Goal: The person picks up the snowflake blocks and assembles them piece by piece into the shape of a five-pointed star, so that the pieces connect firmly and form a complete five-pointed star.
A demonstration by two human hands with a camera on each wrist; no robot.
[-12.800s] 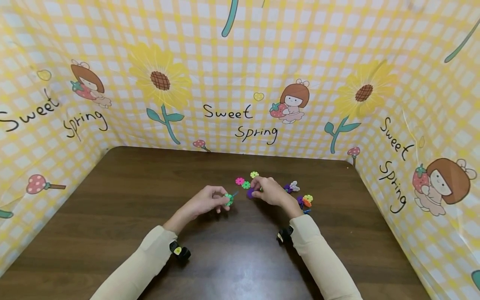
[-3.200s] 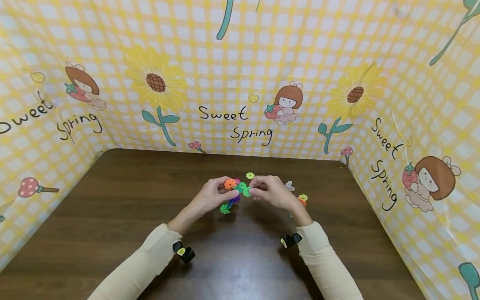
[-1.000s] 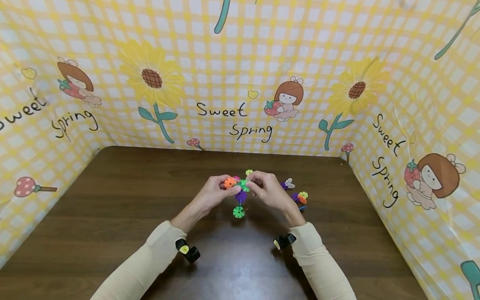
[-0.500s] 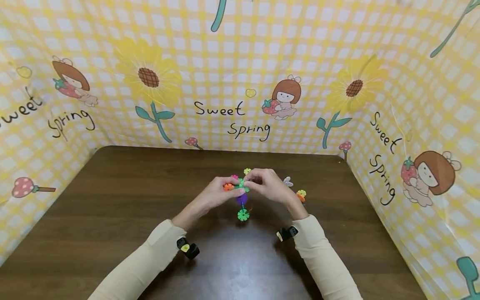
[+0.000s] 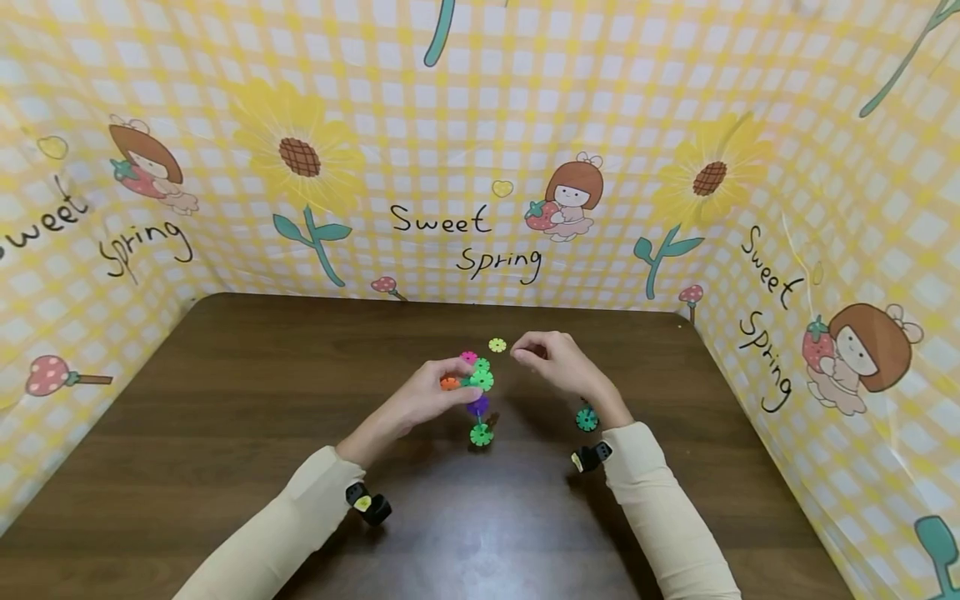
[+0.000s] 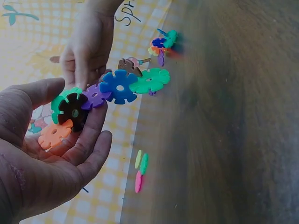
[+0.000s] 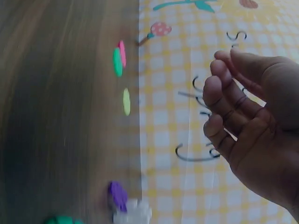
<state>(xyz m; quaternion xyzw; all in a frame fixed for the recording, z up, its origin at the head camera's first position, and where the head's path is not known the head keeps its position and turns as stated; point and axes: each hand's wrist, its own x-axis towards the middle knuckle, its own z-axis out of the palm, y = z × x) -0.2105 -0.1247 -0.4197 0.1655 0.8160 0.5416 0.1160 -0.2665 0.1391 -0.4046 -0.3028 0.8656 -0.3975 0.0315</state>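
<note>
Left hand (image 5: 422,400): pinches chain (image 6: 110,89).
Right hand (image 5: 561,362): loosely curled, unloaded, right of chain.
Chain: could separate if loosely interlocked.

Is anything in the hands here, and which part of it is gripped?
The left hand holds a multicoloured assembly of joined, flower-shaped plastic discs by the end with the orange disc; the right hand holds nothing visible.

Plain, single colours: blue disc (image 6: 111,88), purple disc (image 6: 95,99), orange disc (image 6: 51,137), pale yellow disc (image 5: 497,345), pink disc (image 5: 468,357), bright green disc (image 6: 156,82). Dark brown table (image 5: 187,433), streaked with wood grain. Backdrop cloth (image 5: 420,108) in yellow-and-white check, printed with brown-centred yellow sunflowers (image 5: 300,157), teal stems (image 5: 321,248), white-spotted pink mushrooms (image 5: 47,375), black lettering (image 5: 405,221). Plain cream sleeves (image 5: 262,533). Black wrist cameras (image 5: 378,510), yellow-marked.
</note>
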